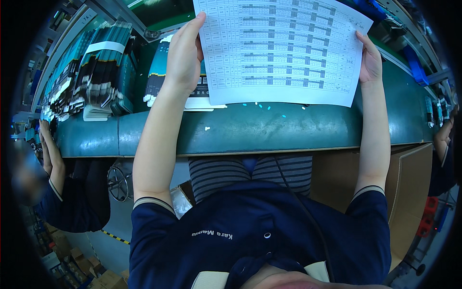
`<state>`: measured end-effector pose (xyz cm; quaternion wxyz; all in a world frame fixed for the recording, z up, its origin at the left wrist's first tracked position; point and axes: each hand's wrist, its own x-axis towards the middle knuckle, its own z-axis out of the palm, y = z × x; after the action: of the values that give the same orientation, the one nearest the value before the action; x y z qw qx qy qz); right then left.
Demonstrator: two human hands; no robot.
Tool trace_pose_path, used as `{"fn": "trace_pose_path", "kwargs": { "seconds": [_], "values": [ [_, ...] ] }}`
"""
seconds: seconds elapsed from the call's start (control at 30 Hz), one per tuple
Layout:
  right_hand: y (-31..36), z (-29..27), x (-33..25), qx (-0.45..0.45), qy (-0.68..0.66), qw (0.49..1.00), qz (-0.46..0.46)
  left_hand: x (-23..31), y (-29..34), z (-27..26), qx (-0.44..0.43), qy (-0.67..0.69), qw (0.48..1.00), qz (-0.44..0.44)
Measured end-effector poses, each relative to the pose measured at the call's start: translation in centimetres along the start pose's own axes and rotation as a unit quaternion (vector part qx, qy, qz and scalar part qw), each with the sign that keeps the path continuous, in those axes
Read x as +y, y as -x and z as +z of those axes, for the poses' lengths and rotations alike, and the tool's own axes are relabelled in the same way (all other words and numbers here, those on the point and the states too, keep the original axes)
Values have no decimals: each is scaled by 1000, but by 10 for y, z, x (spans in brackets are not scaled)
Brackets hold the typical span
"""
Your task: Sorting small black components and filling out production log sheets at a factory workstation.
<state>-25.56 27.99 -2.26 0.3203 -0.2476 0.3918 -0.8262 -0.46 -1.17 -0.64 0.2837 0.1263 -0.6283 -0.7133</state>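
A large white sheet of paper (284, 91) printed with a table of rows and grey cells is held up over the green work table (269, 130). My left hand (185, 58) grips its left edge, thumb at the border and the other fingers partly behind it. On its right edge, my right hand (370, 60) pinches the paper, with fingers partly hidden behind the sheet. Beneath and beside my left hand lie flat printed cartons (155, 72) in teal, black and white, partly covered by my forearm and the paper.
Bundled stacks of flat teal and black cartons (103, 67) stand at the table's left, one wrapped with a white band. Small white and blue scraps (269, 108) dot the table. A large cardboard box (409, 192) stands below the right edge. Co-workers sit at far left (77, 192) and far right (442, 144).
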Motion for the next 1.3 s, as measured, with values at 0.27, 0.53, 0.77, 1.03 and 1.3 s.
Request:
{"fn": "trace_pose_path", "kwargs": {
  "seconds": [0.27, 0.53, 0.77, 1.03, 1.3],
  "values": [
    [1, 1, 2, 12, 3, 1000, -6, 2, 0, -1, -11, -3, 1000, -12],
    [-1, 1, 0, 16, -1, 1000, 0, 3, 2, 1, 1, 7, 1000, -3],
    [0, 1, 1, 31, 6, 999, -10, 2, 1, -1, -2, 2, 1000, -7],
    [-1, 1, 1, 28, 1, 1000, -9, 1, 0, -1, -8, 4, 1000, 4],
    [0, 1, -1, 32, -3, 999, -9, 2, 0, -1, -11, 8, 1000, 14]
  ]
}}
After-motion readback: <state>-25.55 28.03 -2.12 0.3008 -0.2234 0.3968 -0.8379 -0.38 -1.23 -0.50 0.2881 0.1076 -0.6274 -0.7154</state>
